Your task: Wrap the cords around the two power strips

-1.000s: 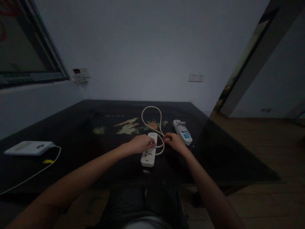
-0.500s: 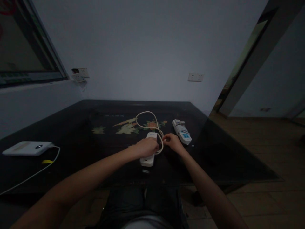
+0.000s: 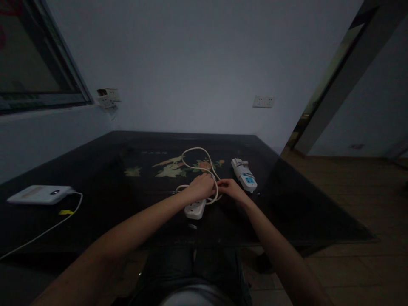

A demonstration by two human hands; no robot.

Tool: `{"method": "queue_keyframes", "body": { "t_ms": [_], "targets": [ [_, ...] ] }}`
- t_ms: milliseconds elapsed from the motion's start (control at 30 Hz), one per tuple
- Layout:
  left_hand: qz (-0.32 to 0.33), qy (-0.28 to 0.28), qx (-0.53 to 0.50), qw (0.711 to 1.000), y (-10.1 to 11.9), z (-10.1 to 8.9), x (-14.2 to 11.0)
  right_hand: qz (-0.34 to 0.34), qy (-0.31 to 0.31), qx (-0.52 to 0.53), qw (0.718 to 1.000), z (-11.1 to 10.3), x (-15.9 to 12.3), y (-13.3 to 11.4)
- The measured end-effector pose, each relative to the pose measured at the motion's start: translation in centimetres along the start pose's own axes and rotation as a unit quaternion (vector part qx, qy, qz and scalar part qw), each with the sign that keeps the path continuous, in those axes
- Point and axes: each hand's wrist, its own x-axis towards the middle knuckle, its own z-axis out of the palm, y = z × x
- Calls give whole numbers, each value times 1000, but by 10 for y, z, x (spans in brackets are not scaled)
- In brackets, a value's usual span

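A white power strip point(image 3: 194, 208) lies on the dark table point(image 3: 95, 170) in front of me, its cream cord point(image 3: 195, 155) looping away toward the far side. My left hand point(image 3: 200, 188) rests closed over the strip's far end, fingers wrapped on the strip and cord. My right hand point(image 3: 232, 189) is just to its right, pinching the cord beside the strip. A second white strip with a blue panel point(image 3: 244, 179), its cord wound around it, lies a little to the right of my right hand.
A white flat device point(image 3: 40, 194) with a white cable and a yellow tag sits at the table's left. Wall sockets point(image 3: 263, 101) are on the back wall. A window frame is at the left, a doorway and wooden floor at the right.
The cord loop has been drawn in and shifted left, and a turn now lies left of the strip. My left hand has moved up over the strip's far end; the strip has turned slightly.
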Motion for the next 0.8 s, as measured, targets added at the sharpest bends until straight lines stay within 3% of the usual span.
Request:
{"method": "queue_keyframes", "body": {
  "t_ms": [100,300,500,800],
  "targets": [
    [-11,-5,-7,1000,0,4,5,40,-32,83,995,4,-4,-7],
    [-16,12,-16,1000,1,2,2,91,-18,153,984,7,-5,-12],
    [-18,-25,-31,999,4,-4,-3,42,20,28,999,9,-1,-7],
    [-4,-24,0,1000,5,-1,0,29,54,-58,996,8,6,1]
  ]
}}
